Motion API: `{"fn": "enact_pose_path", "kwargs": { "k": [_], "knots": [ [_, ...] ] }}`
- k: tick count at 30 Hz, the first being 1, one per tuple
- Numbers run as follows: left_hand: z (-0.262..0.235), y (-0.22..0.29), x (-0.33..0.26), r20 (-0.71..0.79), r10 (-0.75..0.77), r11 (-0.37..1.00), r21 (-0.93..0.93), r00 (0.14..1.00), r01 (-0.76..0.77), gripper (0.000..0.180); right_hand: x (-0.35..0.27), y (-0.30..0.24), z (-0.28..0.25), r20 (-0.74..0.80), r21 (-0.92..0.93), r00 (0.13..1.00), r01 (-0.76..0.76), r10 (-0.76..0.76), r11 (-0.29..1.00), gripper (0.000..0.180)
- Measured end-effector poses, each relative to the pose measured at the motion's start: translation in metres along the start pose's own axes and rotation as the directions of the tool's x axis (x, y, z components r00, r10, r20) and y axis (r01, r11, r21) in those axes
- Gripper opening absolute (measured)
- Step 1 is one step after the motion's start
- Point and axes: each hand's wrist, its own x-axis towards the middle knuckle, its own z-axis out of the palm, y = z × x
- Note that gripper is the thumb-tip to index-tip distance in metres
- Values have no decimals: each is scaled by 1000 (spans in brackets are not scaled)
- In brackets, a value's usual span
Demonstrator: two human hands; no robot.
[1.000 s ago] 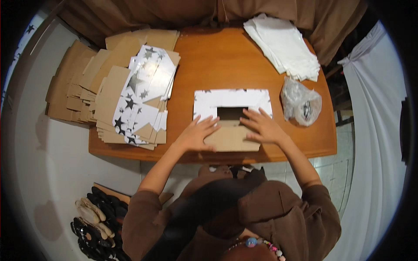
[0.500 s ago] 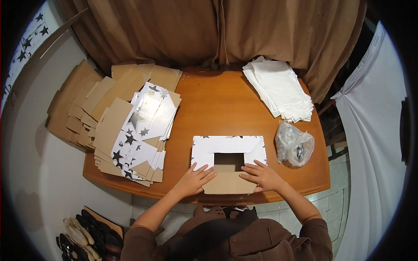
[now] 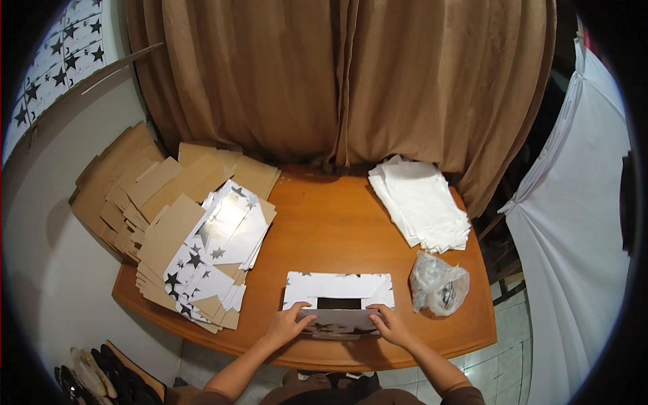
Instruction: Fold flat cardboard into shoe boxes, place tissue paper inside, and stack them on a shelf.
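Observation:
A white cardboard box (image 3: 337, 282) with dark star prints sits at the table's near edge, a dark rectangular opening in its top. Its near flap (image 3: 344, 324) is tilted up, the grey-white star-printed face turned toward me. At the flap's left end, my left hand (image 3: 288, 325) pinches it, thumb on the near face and fingers behind. My right hand (image 3: 391, 325) grips the right end in the same way. What lies inside the box is too dark to make out.
Stacked flat cardboard (image 3: 162, 226) and star-printed blanks (image 3: 223, 233) cover the table's left side. White sheets (image 3: 422, 202) lie at the far right, with a clear plastic bag (image 3: 439, 285) nearer me. Shoes (image 3: 101, 378) are on the floor at the lower left. Brown curtains (image 3: 270, 81) hang behind.
The near flap, earlier lying with its plain brown side up, is now lifted with its printed side toward me. Both hands have gone from resting flat to gripping its ends. The view has tilted upward.

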Motion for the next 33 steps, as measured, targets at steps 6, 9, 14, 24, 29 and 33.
{"fn": "enact_pose_path", "kwargs": {
  "k": [6,9,14,24,29,33],
  "knots": [
    [19,-4,6,-184,23,1000,-8,983,-25,48,8,6,18,-350,-136,922,124,-165,983,42],
    [30,-15,9,-276,149,988,70,950,-134,49,11,-3,14,-240,-423,937,134,-253,896,44],
    [23,-7,9,-27,422,847,369,906,-383,41,5,2,21,-26,-691,962,179,-272,700,49],
    [29,-17,5,150,461,769,424,875,-478,60,2,5,26,2,-762,958,188,-287,620,55],
    [31,-23,2,204,414,833,308,887,-460,55,-2,9,31,53,-736,973,190,-225,650,53],
    [33,-24,4,208,405,831,323,890,-453,55,-1,12,31,73,-716,974,199,-213,669,53]
  ]
}}
